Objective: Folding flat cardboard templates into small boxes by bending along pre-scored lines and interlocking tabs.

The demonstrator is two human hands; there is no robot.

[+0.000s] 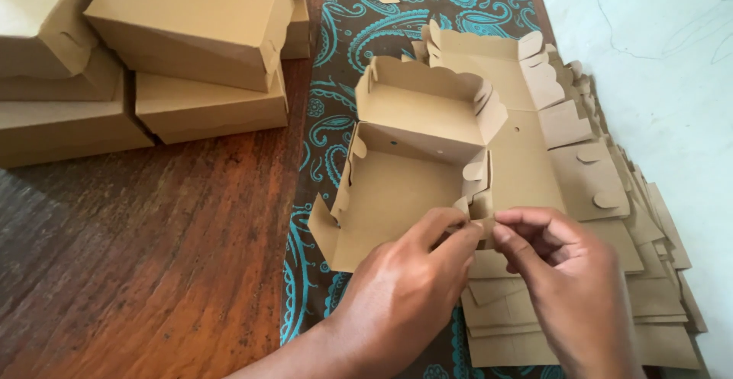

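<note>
Half-formed brown box [412,165] rests atop the stack of flat blanks [603,219]. Left hand [405,287] and right hand [569,280] pinch its near corner flap [481,209], fingers closed, apparently to lock it. Finished boxes [191,35] lie beyond-left on the tabletop [153,249].

To your left, finished brown cardboard boxes [183,51] sit stacked on the dark wooden bench [153,249]. A black cloth with a teal paisley pattern [336,51] runs up the middle. At your right you have a pale surface [664,58], perhaps a wall.
</note>
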